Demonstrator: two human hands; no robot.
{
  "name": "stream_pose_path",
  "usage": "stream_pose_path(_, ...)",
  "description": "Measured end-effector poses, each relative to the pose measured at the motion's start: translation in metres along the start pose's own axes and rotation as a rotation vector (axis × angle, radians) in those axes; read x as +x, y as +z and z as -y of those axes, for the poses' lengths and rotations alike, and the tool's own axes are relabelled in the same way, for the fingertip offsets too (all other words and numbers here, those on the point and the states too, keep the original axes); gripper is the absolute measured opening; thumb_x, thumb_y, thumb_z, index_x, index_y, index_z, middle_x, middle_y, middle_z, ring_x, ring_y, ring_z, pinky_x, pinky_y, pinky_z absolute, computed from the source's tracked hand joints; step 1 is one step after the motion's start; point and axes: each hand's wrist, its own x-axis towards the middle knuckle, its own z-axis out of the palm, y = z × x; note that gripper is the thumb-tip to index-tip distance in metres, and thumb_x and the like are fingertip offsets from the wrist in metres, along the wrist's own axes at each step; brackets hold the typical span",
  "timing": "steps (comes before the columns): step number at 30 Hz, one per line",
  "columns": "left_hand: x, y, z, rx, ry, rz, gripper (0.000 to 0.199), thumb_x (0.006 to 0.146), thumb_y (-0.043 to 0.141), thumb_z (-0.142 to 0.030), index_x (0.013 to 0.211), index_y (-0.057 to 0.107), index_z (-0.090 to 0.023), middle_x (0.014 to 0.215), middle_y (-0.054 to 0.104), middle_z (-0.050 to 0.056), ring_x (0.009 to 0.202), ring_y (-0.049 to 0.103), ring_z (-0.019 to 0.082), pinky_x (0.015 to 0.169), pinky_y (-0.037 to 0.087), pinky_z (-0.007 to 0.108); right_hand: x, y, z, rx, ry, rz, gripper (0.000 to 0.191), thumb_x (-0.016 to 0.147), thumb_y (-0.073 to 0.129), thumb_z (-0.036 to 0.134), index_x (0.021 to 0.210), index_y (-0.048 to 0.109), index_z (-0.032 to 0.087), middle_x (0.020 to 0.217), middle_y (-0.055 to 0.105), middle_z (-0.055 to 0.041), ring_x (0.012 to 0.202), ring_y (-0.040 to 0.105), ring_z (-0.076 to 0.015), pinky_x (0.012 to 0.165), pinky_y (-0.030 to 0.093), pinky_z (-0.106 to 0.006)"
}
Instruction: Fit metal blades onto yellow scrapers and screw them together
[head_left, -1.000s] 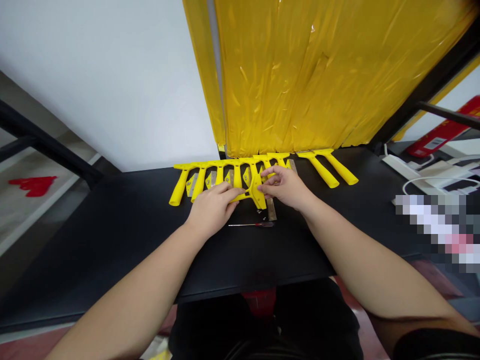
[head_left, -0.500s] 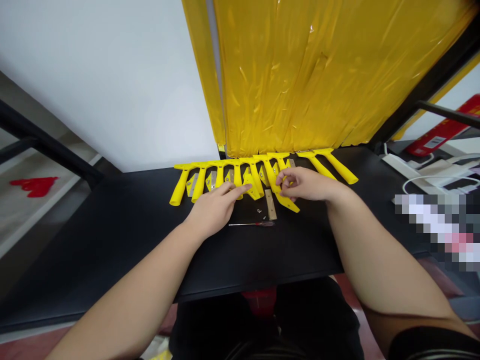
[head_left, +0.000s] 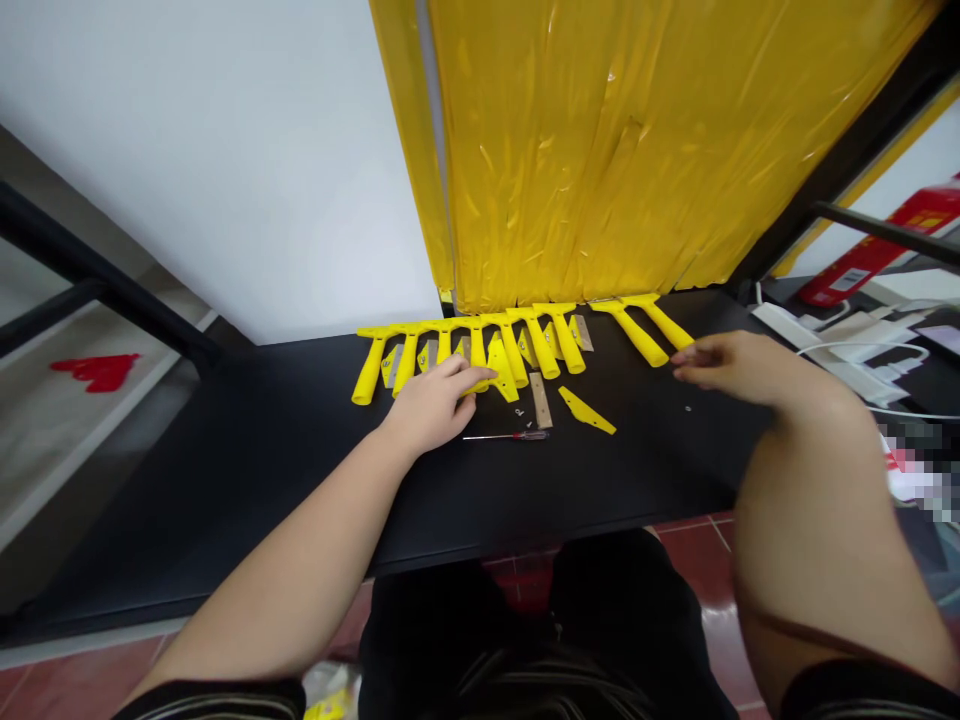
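Note:
Yellow scraper-like tools (head_left: 375, 365) lie in a row along the back of the black table. My left hand (head_left: 431, 405) rests over the middle of the row, fingers apart, its fingertips at a loose yellow plate (head_left: 501, 370). At the right end, the fingers of my right hand (head_left: 712, 368) close around the end of the rightmost yellow handle (head_left: 664, 320). Between my hands lie a metal blade (head_left: 540, 400), another yellow plate (head_left: 587, 410), small screws (head_left: 519, 412) and a thin screwdriver (head_left: 525, 435).
Yellow plastic sheeting (head_left: 585, 150) hangs behind the table (head_left: 300, 500). To the right are white power strips (head_left: 810, 335), cables and a red package (head_left: 877, 245) beside a black frame. A red object (head_left: 97, 372) lies on the left shelf.
My right hand has moved right, away from a yellow handle and the loose plate, to the rightmost handle. My left hand has barely moved. The view has shifted slightly.

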Motion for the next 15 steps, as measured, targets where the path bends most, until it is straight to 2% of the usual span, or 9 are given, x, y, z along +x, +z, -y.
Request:
stream_pose_path(2,0.0,-0.001,0.0,-0.017,0.003,-0.002,0.043,0.1,0.055,-0.021,0.139,0.068,-0.032,0.124,0.07,0.006,0.105,0.071,0.022,0.078,0.057,0.032,-0.014,0.002,-0.021,0.011,0.089,0.107,0.015,0.086,0.083,0.02,0.101,0.086,0.018,0.094,0.084,-0.0187,0.083,0.08,-0.0251,0.077,0.056,-0.036)
stream_pose_path(5,0.0,-0.001,0.0,-0.021,-0.007,0.009,0.041,0.1,0.055,-0.022,0.137,0.068,-0.032,0.124,0.07,0.006,0.104,0.071,0.022,0.078,0.057,0.033,-0.026,0.013,-0.029,-0.031,0.102,0.142,0.012,0.087,0.081,0.016,0.098,0.086,0.016,0.096,0.083,-0.0218,0.09,0.081,-0.0273,0.08,0.055,-0.037)
stream_pose_path(9,0.001,-0.002,0.0,-0.002,-0.022,-0.007,0.041,0.099,0.055,-0.022,0.137,0.068,-0.032,0.124,0.07,0.005,0.105,0.07,0.023,0.077,0.056,0.032,-0.026,0.03,-0.022,-0.197,0.016,0.149,0.013,0.091,0.073,0.015,0.098,0.085,0.017,0.099,0.085,-0.0162,0.094,0.081,-0.0295,0.083,0.056,-0.037)
stream_pose_path(12,0.002,-0.003,0.0,0.013,-0.03,-0.024,0.041,0.098,0.056,-0.022,0.136,0.069,-0.032,0.123,0.07,0.004,0.103,0.07,0.022,0.074,0.054,0.032,-0.024,0.038,-0.019,-0.264,-0.087,0.12,0.02,0.092,0.07,0.017,0.106,0.084,0.019,0.102,0.085,-0.0112,0.098,0.081,-0.0294,0.085,0.058,-0.037)
stream_pose_path(15,0.002,-0.003,-0.001,0.02,-0.03,-0.033,0.041,0.097,0.057,-0.022,0.135,0.069,-0.032,0.123,0.07,0.004,0.102,0.07,0.023,0.072,0.053,0.031,-0.023,0.042,-0.018,-0.303,-0.149,0.08,0.024,0.094,0.068,0.019,0.112,0.084,0.019,0.104,0.085,-0.0103,0.099,0.08,-0.0298,0.086,0.059,-0.037)
